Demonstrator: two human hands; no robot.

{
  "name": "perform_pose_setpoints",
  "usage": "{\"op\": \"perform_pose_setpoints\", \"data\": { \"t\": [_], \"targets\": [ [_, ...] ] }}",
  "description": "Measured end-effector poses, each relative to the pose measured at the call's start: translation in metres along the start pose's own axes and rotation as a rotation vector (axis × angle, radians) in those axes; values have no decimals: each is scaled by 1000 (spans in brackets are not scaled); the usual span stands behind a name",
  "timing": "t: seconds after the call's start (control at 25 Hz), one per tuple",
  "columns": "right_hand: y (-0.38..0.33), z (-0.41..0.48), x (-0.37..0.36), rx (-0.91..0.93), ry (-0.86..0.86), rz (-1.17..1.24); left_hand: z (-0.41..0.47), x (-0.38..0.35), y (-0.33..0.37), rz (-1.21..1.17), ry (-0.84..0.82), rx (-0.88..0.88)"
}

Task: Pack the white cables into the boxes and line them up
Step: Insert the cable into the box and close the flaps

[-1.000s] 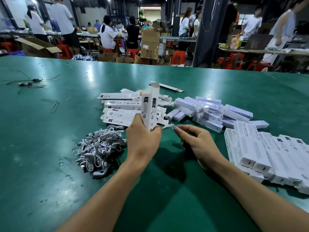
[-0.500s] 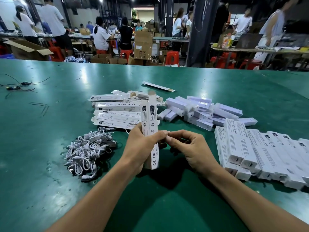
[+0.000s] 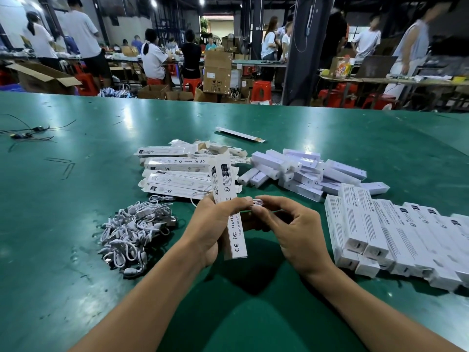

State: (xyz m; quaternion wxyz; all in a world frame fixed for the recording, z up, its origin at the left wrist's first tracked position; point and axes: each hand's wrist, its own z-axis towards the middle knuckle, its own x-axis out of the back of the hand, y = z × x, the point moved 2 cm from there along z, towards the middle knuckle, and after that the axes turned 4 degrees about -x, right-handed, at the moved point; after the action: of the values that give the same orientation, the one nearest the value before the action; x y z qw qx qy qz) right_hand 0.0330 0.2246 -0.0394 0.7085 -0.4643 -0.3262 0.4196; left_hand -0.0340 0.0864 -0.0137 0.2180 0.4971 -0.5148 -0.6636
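Observation:
My left hand grips a long white box upright, its open top flap pointing away from me. My right hand pinches a small coiled white cable at the fingertips, right beside the box and touching my left fingers. A heap of white cables lies on the green table to the left. Flat unfilled boxes are stacked behind my hands. Packed boxes lie side by side in rows at the right.
A loose pile of small white boxes sits behind the rows. One flat box lies alone farther back. Thin dark wires lie at the far left. People work at other tables beyond the table's far edge.
The box came down from a raised position and sits lower in my left hand. My right hand closed in toward the box with the cable, which is now coiled at its fingertips.

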Motion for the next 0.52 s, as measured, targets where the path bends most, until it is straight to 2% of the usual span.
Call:
{"op": "perform_pose_setpoints", "data": {
  "t": [0.08,0.2,0.28,0.36,0.52],
  "targets": [
    [-1,2,3,9,19,11,-2,-4,-1,63,0,-3],
    [-1,10,12,-53,119,38,-1,2,-2,412,95,-69],
    [0,16,19,-86,168,90,2,12,0,791,170,-280],
    [1,20,22,-93,185,120,2,17,1,1024,173,-495],
    [-1,22,23,-43,230,97,3,18,-2,1350,92,-666]
  ]
}}
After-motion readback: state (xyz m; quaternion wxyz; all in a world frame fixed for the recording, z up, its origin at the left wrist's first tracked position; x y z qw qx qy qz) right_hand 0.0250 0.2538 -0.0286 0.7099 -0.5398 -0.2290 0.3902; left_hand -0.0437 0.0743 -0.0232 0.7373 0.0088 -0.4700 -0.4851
